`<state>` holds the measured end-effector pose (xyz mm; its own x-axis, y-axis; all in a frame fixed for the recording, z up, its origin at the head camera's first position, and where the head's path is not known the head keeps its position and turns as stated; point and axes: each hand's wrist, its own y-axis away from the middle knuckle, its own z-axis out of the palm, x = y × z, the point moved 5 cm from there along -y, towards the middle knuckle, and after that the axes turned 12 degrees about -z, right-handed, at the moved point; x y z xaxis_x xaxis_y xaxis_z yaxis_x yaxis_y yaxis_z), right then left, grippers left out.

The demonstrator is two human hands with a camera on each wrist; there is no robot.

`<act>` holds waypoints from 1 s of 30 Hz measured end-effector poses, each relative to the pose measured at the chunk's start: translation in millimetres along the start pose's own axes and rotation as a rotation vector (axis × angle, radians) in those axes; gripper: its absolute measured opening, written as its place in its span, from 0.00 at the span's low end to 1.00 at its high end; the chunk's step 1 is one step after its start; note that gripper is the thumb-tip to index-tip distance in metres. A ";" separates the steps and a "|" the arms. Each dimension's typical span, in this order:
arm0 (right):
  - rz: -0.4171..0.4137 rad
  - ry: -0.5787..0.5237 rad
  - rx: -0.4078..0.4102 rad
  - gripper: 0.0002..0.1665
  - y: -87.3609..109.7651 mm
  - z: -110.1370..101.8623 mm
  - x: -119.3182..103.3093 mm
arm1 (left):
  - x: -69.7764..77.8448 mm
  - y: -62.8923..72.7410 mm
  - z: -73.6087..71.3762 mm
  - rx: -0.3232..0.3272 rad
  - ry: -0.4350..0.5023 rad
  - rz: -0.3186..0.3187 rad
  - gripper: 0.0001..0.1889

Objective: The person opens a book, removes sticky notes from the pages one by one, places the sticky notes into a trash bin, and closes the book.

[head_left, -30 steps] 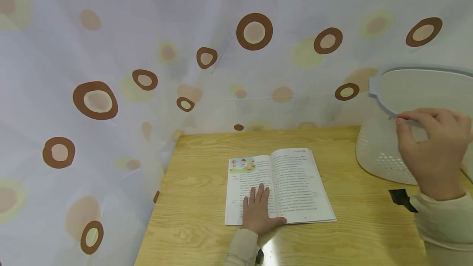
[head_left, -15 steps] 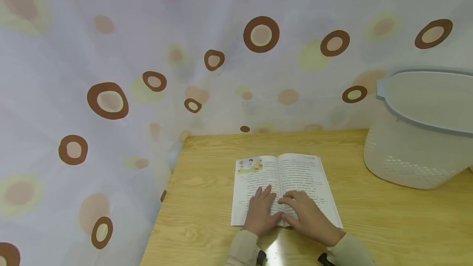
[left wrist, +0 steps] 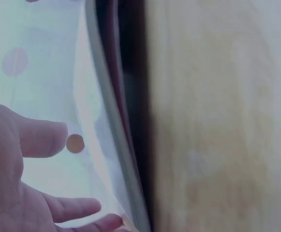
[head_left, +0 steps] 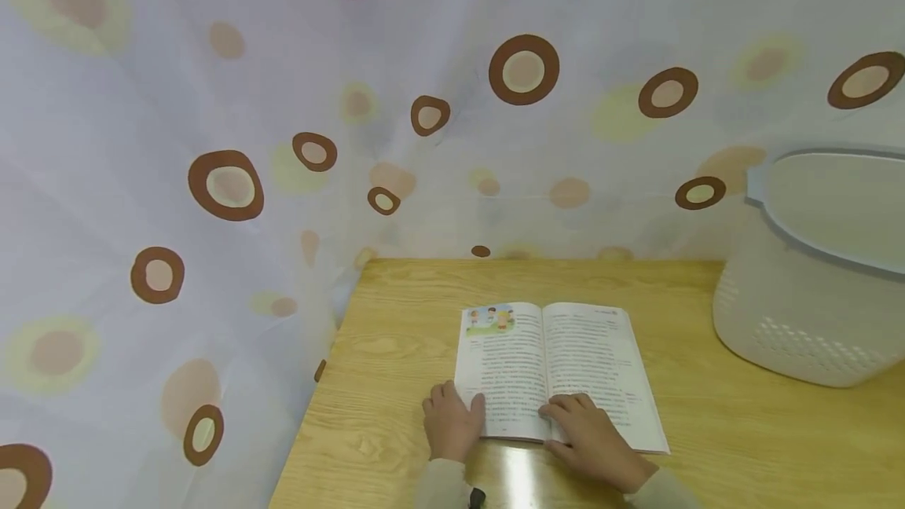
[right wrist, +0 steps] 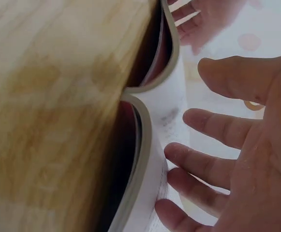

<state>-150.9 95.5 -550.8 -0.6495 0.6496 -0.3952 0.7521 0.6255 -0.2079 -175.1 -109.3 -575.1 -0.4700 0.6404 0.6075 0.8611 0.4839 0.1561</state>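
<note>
An open book lies on the wooden table, printed text on both pages and a coloured picture at the upper left. At its lower left edge is my left hand, thumb over the page margin. The left wrist view shows that hand's thumb and fingers spread apart, a fingertip close to the book's edge. My right hand rests at the lower part of the right page near the spine. In the right wrist view its fingers are loosely extended, several fingertips at the page surface.
A white plastic basket with a grey-blue rim stands on the table at the right. A white curtain with brown and yellow circles hangs behind the table and along its left side.
My right hand has come from the basket's rim down to the book's right page. The left hand has slid left from the page's middle to its outer edge. The head view has shifted slightly.
</note>
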 end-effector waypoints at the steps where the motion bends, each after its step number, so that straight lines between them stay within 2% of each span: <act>1: 0.005 0.011 -0.002 0.24 1.8 0.8 0.1 | 0.4 -0.2 1.9 -0.016 -0.008 -0.013 0.31; 6: 0.036 -0.013 -0.007 0.25 7.7 5.7 3.2 | 8.5 2.5 9.4 -0.106 0.046 -0.081 0.34; 9: 0.047 -0.063 0.018 0.27 9.6 6.2 7.2 | 13.6 5.8 17.6 -0.219 0.151 -0.112 0.34; 10: 0.049 -0.085 0.020 0.28 10.3 6.5 8.8 | 14.9 7.6 21.3 -0.267 0.199 -0.113 0.33; 14: 0.042 -0.164 -0.010 0.29 12.3 8.1 17.0 | 18.0 16.9 39.2 -0.486 0.511 -0.178 0.32; 16: 0.048 -0.240 -0.034 0.27 12.7 7.1 21.8 | 19.0 21.3 43.3 -0.528 0.641 -0.217 0.33; 18: 0.077 -0.343 -0.038 0.25 12.3 3.4 26.8 | 21.4 24.7 42.5 -0.527 0.719 -0.236 0.33; 21: 0.179 -0.462 -0.001 0.25 10.6 -6.2 33.6 | 31.5 31.3 32.7 -0.462 0.751 -0.177 0.32; 23: 0.259 -0.488 0.049 0.26 8.2 -13.5 37.4 | 44.7 39.6 26.1 -0.463 0.776 -0.082 0.29; 26: 0.375 -0.525 0.149 0.27 4.0 -24.7 41.3 | 68.5 59.6 23.6 -0.544 0.810 0.073 0.25; 28: 0.416 -0.585 0.205 0.30 1.4 -31.0 43.2 | 80.5 72.7 27.8 -0.596 0.803 0.170 0.23; 30: 0.434 -0.673 0.230 0.33 -0.6 -35.1 43.9 | 87.2 82.8 32.5 -0.589 0.731 0.288 0.22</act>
<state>-183.8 138.8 -536.6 -0.1459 0.3694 -0.9177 0.9717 0.2276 -0.0629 -151.1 5.9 -534.5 -0.1619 0.0644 0.9847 0.9763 -0.1350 0.1693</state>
